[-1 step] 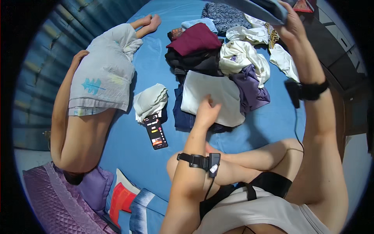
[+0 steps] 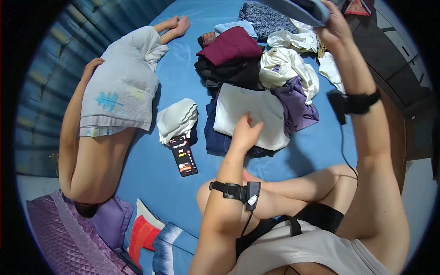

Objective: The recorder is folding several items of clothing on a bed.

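Note:
My left hand is over a folded white garment, its thumb and index finger apart, holding nothing. I cannot tell whether the fingertips touch the cloth. The garment lies on folded dark blue jeans. High at the far right, my raised right hand is closed on the end of a long blue-grey item with a dark inner side. The top edge cuts this item off, so its kind is unclear. Black straps with small boxes are on both my forearms.
A maroon folded garment tops a dark pile; cream and purple clothes lie beside it. Left are a folded white cloth and a lit phone. Another person lies at the bed's left. A purple pillow is near their head.
My right hand and forearm have shifted slightly left, carrying the blue-grey item along. My left hand stays over the white garment.

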Motion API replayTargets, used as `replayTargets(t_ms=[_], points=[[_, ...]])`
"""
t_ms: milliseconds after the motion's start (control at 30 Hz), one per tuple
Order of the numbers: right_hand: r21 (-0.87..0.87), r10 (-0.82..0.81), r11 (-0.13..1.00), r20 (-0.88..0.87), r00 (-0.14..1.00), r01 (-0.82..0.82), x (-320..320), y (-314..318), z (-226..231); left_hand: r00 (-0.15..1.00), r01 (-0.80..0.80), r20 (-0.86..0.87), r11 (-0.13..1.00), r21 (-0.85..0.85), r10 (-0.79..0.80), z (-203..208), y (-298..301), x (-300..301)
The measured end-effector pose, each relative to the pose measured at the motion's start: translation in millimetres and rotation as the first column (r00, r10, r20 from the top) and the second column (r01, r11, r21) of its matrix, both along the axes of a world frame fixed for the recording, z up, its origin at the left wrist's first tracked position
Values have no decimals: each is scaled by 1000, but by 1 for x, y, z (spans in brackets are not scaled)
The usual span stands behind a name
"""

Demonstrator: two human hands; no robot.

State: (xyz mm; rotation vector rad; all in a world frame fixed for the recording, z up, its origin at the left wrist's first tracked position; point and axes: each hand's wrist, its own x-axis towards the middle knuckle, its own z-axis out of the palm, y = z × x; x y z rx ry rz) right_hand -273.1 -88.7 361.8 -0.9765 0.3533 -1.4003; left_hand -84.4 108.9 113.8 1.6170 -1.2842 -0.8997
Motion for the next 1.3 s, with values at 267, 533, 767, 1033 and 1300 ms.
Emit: replayTargets(t_ms=[267, 533, 767, 1033, 1300], points=[[367, -368, 696, -555, 746, 617, 169, -40, -190, 982, 76, -181, 988, 136, -51, -20, -12, 2], [441, -119, 827, -467, 876, 348, 172, -57, -188, 883, 50, -464, 971, 236, 67, 3, -14, 10], [-631, -831, 508, -539, 139, 587, 135, -43, -165, 922, 83, -386, 961, 263, 26, 12, -13, -3], [-941, -962, -265, 274, 16, 211, 183, -14, -46, 962, 164, -254, 959, 230, -103, 6, -6, 0], [-693, -744, 667, -639, -196, -274, 191, -102, -202, 962, 172, -254, 940, 295, -97, 4, -5, -8]])
